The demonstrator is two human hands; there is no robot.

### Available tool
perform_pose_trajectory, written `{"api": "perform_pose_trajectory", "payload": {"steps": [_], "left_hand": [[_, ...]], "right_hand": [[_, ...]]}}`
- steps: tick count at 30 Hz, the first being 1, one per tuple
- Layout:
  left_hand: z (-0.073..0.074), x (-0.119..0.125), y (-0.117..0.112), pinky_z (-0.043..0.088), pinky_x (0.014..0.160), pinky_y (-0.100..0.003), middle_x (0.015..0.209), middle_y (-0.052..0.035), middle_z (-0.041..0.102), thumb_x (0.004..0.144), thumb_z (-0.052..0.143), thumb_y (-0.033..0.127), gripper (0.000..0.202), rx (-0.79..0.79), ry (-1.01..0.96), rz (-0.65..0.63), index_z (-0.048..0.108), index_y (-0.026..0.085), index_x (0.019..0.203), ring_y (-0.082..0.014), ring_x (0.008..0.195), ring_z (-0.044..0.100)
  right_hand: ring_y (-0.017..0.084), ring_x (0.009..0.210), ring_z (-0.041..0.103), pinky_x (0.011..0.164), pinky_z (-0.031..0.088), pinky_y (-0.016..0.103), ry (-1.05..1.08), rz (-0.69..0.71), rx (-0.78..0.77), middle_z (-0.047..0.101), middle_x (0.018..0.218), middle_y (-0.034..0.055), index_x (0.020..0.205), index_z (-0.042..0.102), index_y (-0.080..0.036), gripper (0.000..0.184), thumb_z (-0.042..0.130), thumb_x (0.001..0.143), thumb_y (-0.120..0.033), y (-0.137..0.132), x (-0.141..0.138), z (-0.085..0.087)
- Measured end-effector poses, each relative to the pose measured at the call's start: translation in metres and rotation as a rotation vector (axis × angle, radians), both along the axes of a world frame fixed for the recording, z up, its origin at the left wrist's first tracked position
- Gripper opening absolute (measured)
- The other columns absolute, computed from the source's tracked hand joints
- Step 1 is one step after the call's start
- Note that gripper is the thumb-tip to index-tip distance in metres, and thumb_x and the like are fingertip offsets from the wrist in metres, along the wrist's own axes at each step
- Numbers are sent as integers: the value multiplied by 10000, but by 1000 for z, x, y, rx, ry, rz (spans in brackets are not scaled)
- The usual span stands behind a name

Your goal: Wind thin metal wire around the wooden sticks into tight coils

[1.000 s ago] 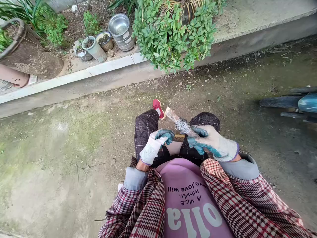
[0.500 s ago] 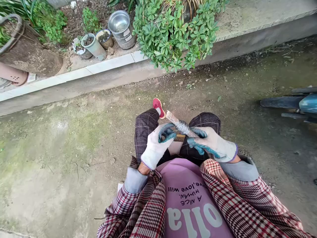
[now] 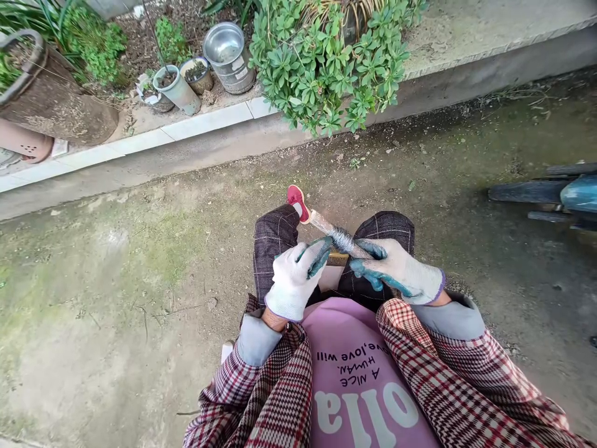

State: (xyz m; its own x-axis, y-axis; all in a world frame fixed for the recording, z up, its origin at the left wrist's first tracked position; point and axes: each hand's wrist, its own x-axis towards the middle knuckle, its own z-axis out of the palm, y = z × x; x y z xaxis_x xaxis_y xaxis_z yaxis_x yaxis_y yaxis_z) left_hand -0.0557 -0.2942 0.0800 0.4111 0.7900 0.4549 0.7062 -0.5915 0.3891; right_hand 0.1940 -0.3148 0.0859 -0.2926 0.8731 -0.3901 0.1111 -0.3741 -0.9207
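My right hand (image 3: 398,267), in a white glove with a blue-green coated palm, grips the lower end of a wooden stick (image 3: 321,224). Silvery wire (image 3: 342,239) is wound in many turns around the stick's middle. The stick slants up to the left between my knees. My left hand (image 3: 298,277), gloved alike, is closed beside the wire, its fingertips close to the left edge of the winding. Whatever those fingers pinch, if anything, is too small to make out. Below the stick, partly hidden, is a yellowish-brown piece (image 3: 338,258).
Ahead runs a low ledge (image 3: 205,124) with white tiles, holding a metal pot (image 3: 228,59), a pale planter (image 3: 177,90), a large brown pot (image 3: 60,93) and a leafy bush (image 3: 326,68). A dark wheel (image 3: 525,191) stands at right on the bare ground (image 3: 140,261).
My left hand has turned, its curled fingers now closed together and pointing up toward the wire. My right hand and the stick have barely moved.
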Motion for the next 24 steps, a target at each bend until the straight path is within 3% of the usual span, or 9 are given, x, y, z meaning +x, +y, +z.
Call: {"api": "perform_pose_trajectory", "payload": {"steps": [10,17,24], "left_hand": [[5,-3,2,522,658,-280,839,-37,722,1004,660,222,187,22,58,-9,751,203,1166,-164,707,676],[5,2,1,613,794,-266,1026,-42,813,986,685,212,207,-255,-192,28,742,221,1185,-168,868,774],[9,-1,0,627,839,-303,1048,-68,828,986,677,185,209,-216,-110,-5,741,191,1184,-195,905,790]], "right_hand": [[92,510,536,424,421,216,55,17,-70,669,716,18,967,728,-136,448,825,850,-557,-2,2,-14],[97,548,531,458,426,217,-8,12,12,645,691,10,869,708,-140,405,803,868,-533,2,-1,-5],[109,550,541,471,428,228,-23,24,2,668,708,8,986,754,-145,403,782,883,-535,2,-1,-2]]}}
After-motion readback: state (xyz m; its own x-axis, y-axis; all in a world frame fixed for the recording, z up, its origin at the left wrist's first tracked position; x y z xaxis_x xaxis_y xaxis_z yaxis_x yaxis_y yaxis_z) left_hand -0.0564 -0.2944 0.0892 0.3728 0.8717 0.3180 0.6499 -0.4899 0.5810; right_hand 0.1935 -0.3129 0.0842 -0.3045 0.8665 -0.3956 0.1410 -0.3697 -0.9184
